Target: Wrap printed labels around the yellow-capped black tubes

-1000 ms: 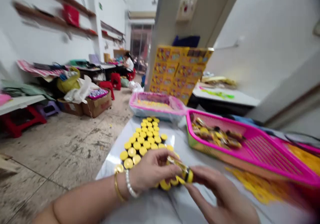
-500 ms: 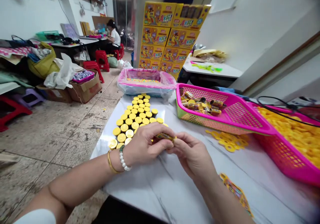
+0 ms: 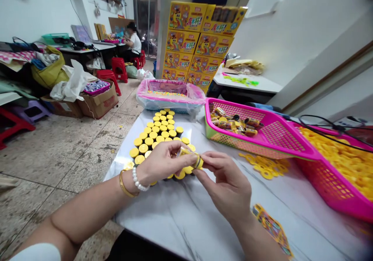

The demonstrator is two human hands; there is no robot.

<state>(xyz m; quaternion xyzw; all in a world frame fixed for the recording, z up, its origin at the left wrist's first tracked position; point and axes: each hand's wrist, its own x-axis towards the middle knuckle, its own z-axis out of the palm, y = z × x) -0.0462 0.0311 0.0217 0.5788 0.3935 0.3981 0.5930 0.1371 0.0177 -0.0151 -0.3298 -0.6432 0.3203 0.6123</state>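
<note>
Turned slightly, that tube [image 3: 183,152] now bares its cap [image 3: 199,162]; left hand [image 3: 160,161] grips its body, right hand [image 3: 229,183] pinches the cap, probably for steadiness.

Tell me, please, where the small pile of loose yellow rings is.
In the head view, the loose yellow rings lie on the white table, right of the right hand, just in front of the pink basket of small containers.
</note>
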